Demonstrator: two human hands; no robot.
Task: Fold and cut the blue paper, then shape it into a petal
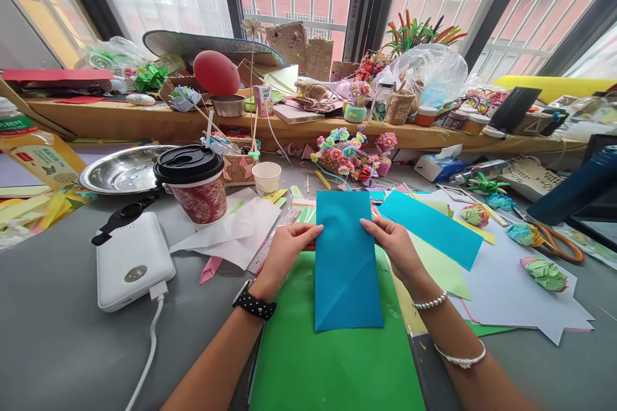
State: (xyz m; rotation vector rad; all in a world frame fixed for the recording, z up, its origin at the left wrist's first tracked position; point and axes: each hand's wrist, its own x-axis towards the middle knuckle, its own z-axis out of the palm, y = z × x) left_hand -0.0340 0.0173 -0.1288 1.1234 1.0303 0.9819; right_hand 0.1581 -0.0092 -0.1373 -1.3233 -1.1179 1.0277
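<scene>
A folded blue paper rectangle (346,263) lies upright on a green sheet (332,359) in front of me. My left hand (288,250) pinches its left edge near the middle, fingers closed on the paper. My right hand (393,243) pinches the right edge at about the same height. A diagonal crease runs across the lower half of the blue paper. A black dotted watch is on my left wrist, bracelets on my right.
A second blue sheet (430,226) lies to the right on light green and white papers. A lidded coffee cup (195,183), white power bank (131,261), metal tray (120,170), small paper cup (267,177), orange scissors (554,241) and folded paper flowers (544,271) surround the work area.
</scene>
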